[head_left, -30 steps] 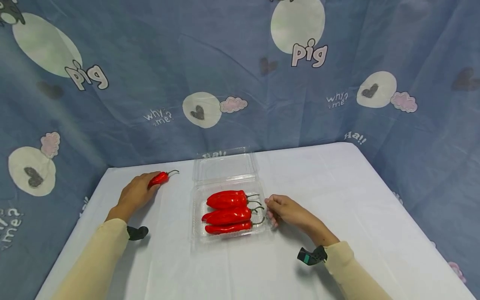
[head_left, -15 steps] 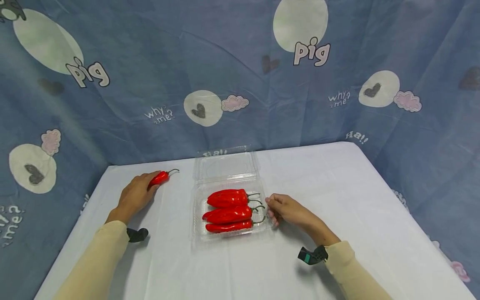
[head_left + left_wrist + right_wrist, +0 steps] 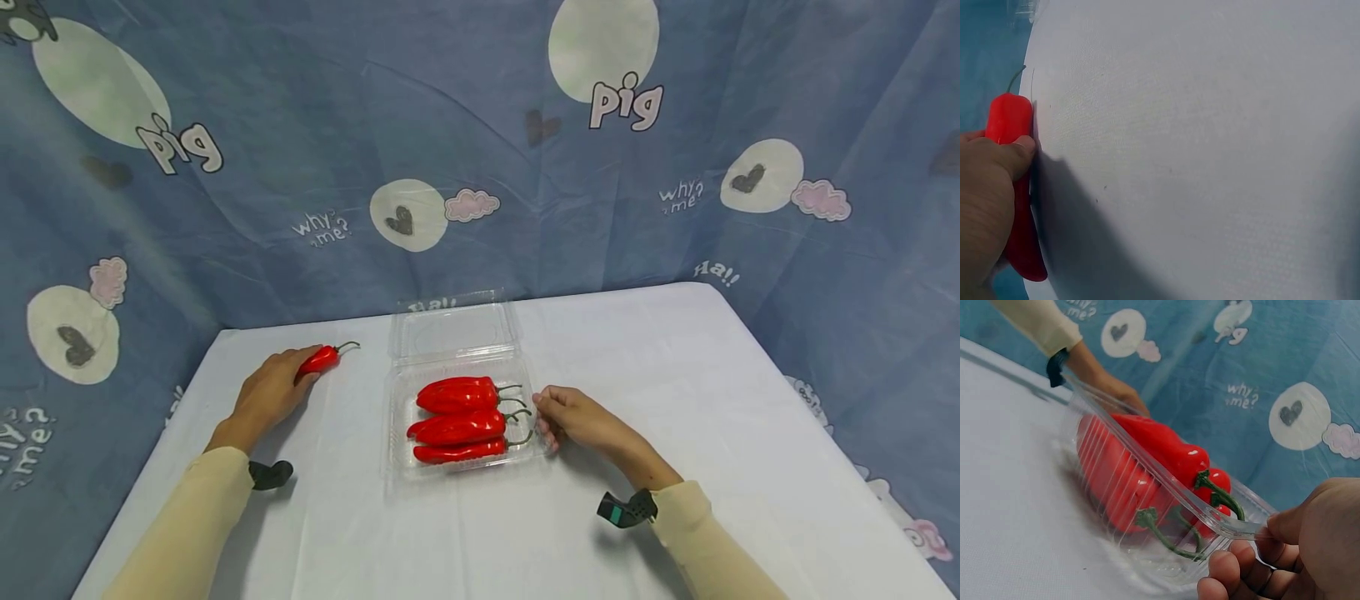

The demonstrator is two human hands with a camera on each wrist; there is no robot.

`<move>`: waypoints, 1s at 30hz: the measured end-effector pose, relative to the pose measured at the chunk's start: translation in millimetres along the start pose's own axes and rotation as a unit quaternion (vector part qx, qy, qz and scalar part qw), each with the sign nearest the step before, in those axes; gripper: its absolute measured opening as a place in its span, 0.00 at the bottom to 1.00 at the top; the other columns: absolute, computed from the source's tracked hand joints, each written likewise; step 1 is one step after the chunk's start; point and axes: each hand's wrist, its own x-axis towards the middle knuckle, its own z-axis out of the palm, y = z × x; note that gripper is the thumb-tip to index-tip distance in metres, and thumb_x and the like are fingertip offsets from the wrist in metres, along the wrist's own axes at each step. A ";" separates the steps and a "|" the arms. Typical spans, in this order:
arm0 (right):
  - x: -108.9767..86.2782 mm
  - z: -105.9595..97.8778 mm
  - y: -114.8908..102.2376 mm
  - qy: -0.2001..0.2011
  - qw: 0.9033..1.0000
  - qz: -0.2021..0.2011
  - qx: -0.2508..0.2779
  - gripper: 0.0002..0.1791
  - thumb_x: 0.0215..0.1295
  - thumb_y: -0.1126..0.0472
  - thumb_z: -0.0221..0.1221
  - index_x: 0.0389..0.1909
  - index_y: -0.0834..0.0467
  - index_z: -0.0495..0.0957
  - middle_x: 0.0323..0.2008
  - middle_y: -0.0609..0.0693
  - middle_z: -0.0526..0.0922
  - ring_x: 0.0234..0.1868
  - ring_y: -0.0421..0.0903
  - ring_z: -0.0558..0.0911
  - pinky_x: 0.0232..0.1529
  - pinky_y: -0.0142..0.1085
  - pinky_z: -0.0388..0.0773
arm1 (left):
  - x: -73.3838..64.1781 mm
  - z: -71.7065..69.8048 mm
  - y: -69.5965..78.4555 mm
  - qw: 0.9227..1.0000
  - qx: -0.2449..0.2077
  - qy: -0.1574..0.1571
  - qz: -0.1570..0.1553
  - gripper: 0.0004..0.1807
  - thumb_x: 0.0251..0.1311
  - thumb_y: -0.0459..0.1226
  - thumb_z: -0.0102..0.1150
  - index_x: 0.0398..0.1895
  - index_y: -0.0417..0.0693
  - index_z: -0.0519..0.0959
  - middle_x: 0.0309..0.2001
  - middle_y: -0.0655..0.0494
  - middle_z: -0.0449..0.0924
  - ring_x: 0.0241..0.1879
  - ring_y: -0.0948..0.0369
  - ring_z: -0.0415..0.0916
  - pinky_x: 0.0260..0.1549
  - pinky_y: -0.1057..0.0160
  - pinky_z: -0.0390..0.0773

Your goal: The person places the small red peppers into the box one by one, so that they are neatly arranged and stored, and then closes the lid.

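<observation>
At the back left of the table my left hand [image 3: 266, 392] grips a red chili pepper [image 3: 324, 358], its green stem pointing right. The left wrist view shows the thumb across this pepper's [image 3: 1011, 115] side, close to the white surface. A clear plastic clamshell box [image 3: 400, 417] stands in the middle with its lid [image 3: 453, 329] folded back. Inside lie several red peppers [image 3: 459, 428], stems toward the right. My right hand [image 3: 581, 419] pinches the box's right rim between thumb and fingers; the right wrist view shows this rim [image 3: 1244, 531] close up.
A white cloth [image 3: 637, 350] covers the table. Behind it hangs a blue printed curtain [image 3: 465, 125], which the open lid reaches at the table's back edge. Bare cloth lies between the left hand and the box. Each wrist wears a black device [image 3: 628, 508].
</observation>
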 end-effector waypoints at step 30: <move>-1.8 0.2 -3.2 -0.005 1.000 -0.002 0.010 0.17 0.82 0.57 0.44 0.33 0.62 0.68 0.26 0.49 0.74 0.22 0.42 0.75 0.27 0.33 0.77 | -31.8 -11.1 8.7 0.998 -0.032 0.035 0.028 0.36 0.67 0.40 0.64 0.76 0.48 0.63 0.63 0.34 0.70 0.62 0.37 0.65 0.58 0.30 0.68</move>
